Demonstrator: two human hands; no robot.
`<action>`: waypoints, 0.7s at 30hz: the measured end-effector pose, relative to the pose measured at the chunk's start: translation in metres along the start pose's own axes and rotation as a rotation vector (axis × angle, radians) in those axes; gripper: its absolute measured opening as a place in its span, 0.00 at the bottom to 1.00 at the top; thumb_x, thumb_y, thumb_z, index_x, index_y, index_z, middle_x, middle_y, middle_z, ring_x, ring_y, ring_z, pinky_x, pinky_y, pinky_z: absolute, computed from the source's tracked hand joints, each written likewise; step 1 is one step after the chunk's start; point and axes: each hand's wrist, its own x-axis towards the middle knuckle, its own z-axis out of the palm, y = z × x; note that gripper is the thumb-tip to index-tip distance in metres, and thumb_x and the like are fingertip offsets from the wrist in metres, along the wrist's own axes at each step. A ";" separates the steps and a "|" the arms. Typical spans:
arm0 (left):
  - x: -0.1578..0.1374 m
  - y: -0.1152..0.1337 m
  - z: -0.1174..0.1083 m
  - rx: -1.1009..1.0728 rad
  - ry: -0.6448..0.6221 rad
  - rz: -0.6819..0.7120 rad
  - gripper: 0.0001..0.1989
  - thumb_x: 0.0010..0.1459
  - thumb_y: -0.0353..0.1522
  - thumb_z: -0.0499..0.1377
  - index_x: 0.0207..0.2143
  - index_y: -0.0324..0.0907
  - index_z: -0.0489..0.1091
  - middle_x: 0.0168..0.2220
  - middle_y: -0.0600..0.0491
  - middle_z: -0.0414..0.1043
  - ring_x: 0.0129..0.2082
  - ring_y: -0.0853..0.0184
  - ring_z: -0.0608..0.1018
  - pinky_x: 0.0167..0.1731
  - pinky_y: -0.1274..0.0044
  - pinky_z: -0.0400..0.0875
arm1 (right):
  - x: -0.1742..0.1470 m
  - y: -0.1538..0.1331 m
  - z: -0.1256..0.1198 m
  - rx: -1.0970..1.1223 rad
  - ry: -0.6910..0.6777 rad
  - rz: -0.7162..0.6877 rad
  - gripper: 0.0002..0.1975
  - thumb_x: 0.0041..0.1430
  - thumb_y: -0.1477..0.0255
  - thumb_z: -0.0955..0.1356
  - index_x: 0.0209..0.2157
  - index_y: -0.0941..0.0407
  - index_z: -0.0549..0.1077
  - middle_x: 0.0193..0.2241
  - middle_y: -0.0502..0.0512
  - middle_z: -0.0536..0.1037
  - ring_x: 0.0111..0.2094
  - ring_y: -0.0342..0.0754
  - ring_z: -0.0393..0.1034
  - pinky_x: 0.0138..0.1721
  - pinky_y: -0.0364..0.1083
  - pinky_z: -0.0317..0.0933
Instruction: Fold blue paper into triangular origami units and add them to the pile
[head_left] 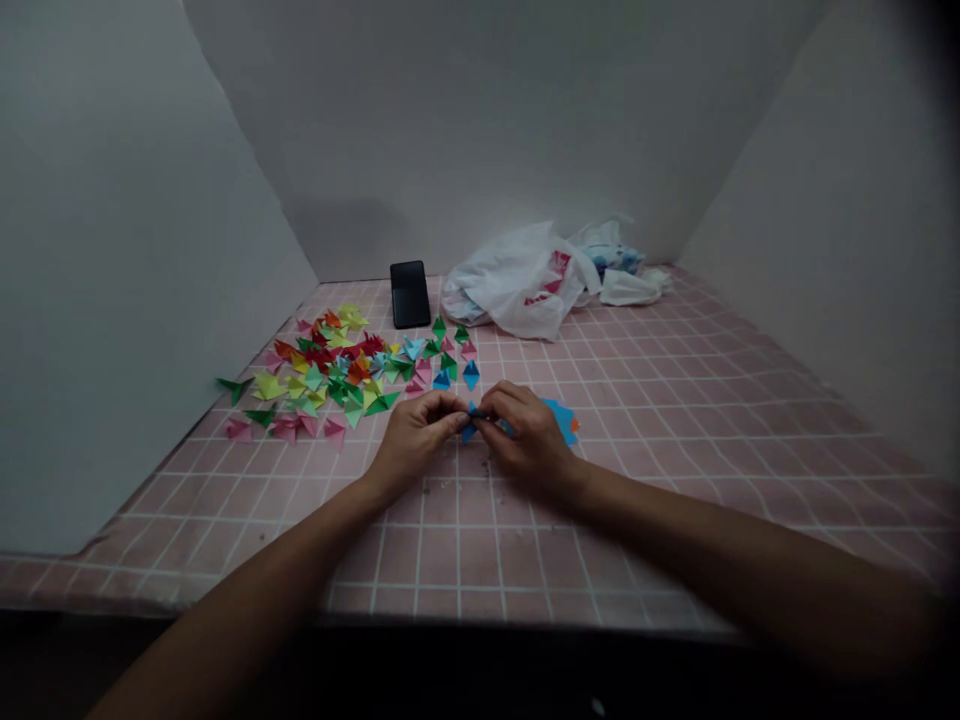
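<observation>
Between my fingertips is a small blue piece of folded paper point(469, 434), partly hidden by them. My left hand point(421, 430) pinches it from the left. From the right, my right hand point(529, 430) grips it with thumb and fingers. Blue paper sheets point(559, 420) lie under and beyond my right hand, with an orange bit at their right edge. Just past my hands are small folded blue pieces point(470, 374) and green ones point(448, 364). Left of them spreads a pile of folded paper figures point(330, 370) in red, yellow, green, pink and light blue.
A black phone point(409, 294) lies at the back of the table, behind the paper figures. To its right are a white plastic bag point(517, 280) with red print and a smaller crumpled package point(611, 255). A pink checked cloth point(675, 400) covers the table, and pale walls point(495, 120) enclose three sides.
</observation>
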 end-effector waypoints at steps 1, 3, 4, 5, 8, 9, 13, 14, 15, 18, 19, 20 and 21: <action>0.000 0.000 0.000 0.004 -0.002 0.001 0.04 0.51 0.32 0.65 0.29 0.40 0.75 0.27 0.55 0.74 0.28 0.69 0.74 0.34 0.77 0.69 | 0.000 0.000 0.000 0.006 0.002 0.001 0.08 0.62 0.79 0.66 0.30 0.55 0.67 0.29 0.54 0.73 0.32 0.49 0.68 0.35 0.48 0.61; 0.001 -0.002 -0.001 0.009 -0.005 0.003 0.04 0.51 0.32 0.65 0.29 0.40 0.76 0.27 0.55 0.75 0.28 0.69 0.74 0.34 0.77 0.69 | 0.000 0.000 0.001 0.011 0.002 0.006 0.08 0.62 0.79 0.66 0.29 0.55 0.67 0.29 0.53 0.72 0.32 0.49 0.68 0.35 0.47 0.61; 0.002 -0.003 -0.001 0.007 -0.004 0.005 0.04 0.51 0.32 0.65 0.29 0.40 0.76 0.28 0.55 0.75 0.29 0.69 0.75 0.35 0.77 0.69 | 0.000 0.001 0.001 0.008 0.002 0.011 0.08 0.62 0.79 0.65 0.29 0.55 0.67 0.29 0.53 0.72 0.32 0.49 0.68 0.35 0.47 0.60; 0.002 -0.004 -0.001 0.002 -0.003 0.008 0.04 0.51 0.32 0.65 0.29 0.40 0.76 0.28 0.55 0.75 0.30 0.69 0.75 0.35 0.77 0.69 | 0.000 0.001 0.001 0.007 0.001 0.015 0.09 0.62 0.79 0.65 0.28 0.55 0.66 0.29 0.53 0.72 0.32 0.48 0.68 0.35 0.47 0.60; 0.002 -0.007 0.000 -0.013 0.002 0.010 0.05 0.52 0.32 0.64 0.31 0.40 0.76 0.30 0.54 0.76 0.31 0.68 0.76 0.36 0.77 0.70 | 0.001 -0.001 -0.001 0.018 0.000 0.034 0.08 0.62 0.79 0.66 0.29 0.55 0.66 0.28 0.53 0.71 0.31 0.48 0.67 0.35 0.47 0.60; 0.002 -0.007 0.000 -0.009 0.005 0.010 0.05 0.52 0.33 0.64 0.31 0.40 0.76 0.30 0.54 0.76 0.31 0.68 0.76 0.36 0.76 0.70 | 0.001 -0.001 -0.002 0.029 0.001 0.041 0.07 0.62 0.79 0.66 0.30 0.55 0.67 0.28 0.53 0.71 0.31 0.48 0.68 0.35 0.47 0.61; 0.002 -0.007 -0.001 0.052 0.033 0.022 0.06 0.52 0.33 0.64 0.32 0.40 0.76 0.31 0.53 0.77 0.31 0.67 0.76 0.35 0.76 0.71 | 0.001 -0.005 -0.005 0.053 0.030 0.066 0.05 0.62 0.79 0.66 0.34 0.55 0.67 0.30 0.52 0.72 0.31 0.47 0.68 0.35 0.47 0.62; 0.002 -0.006 -0.002 0.072 0.035 0.028 0.06 0.52 0.33 0.64 0.32 0.41 0.76 0.31 0.53 0.77 0.32 0.67 0.77 0.35 0.76 0.71 | 0.001 -0.006 -0.006 0.056 0.041 0.064 0.05 0.62 0.79 0.66 0.34 0.55 0.67 0.30 0.52 0.72 0.31 0.47 0.68 0.35 0.47 0.62; 0.002 -0.006 -0.002 0.091 0.033 0.038 0.06 0.52 0.33 0.64 0.33 0.41 0.76 0.32 0.53 0.78 0.32 0.66 0.77 0.36 0.75 0.71 | 0.001 -0.006 -0.006 0.057 0.049 0.058 0.05 0.62 0.79 0.66 0.35 0.55 0.67 0.30 0.52 0.72 0.32 0.47 0.68 0.35 0.47 0.62; 0.001 -0.007 -0.003 0.150 0.016 0.077 0.05 0.54 0.32 0.63 0.33 0.42 0.77 0.33 0.52 0.79 0.34 0.66 0.78 0.38 0.75 0.71 | 0.001 -0.006 -0.006 0.059 0.053 0.037 0.05 0.63 0.79 0.66 0.36 0.55 0.69 0.31 0.53 0.73 0.33 0.48 0.69 0.36 0.47 0.63; 0.001 -0.007 -0.003 0.169 0.014 0.088 0.04 0.54 0.31 0.63 0.34 0.42 0.77 0.33 0.53 0.79 0.34 0.66 0.78 0.38 0.75 0.71 | 0.001 -0.005 -0.006 0.058 0.046 0.034 0.05 0.63 0.79 0.65 0.36 0.55 0.69 0.32 0.53 0.73 0.33 0.48 0.70 0.36 0.47 0.63; 0.000 -0.007 -0.003 0.188 0.016 0.097 0.04 0.54 0.30 0.63 0.34 0.42 0.77 0.33 0.53 0.79 0.33 0.66 0.79 0.38 0.75 0.71 | 0.001 -0.005 -0.006 0.057 0.037 0.032 0.06 0.63 0.79 0.65 0.37 0.54 0.70 0.32 0.54 0.74 0.34 0.48 0.70 0.37 0.48 0.64; 0.000 -0.007 -0.003 0.204 0.019 0.103 0.04 0.54 0.30 0.63 0.34 0.42 0.77 0.33 0.53 0.79 0.33 0.66 0.79 0.37 0.76 0.71 | 0.001 -0.004 -0.006 0.057 0.028 0.031 0.06 0.63 0.80 0.65 0.37 0.54 0.70 0.32 0.54 0.74 0.34 0.49 0.71 0.37 0.48 0.64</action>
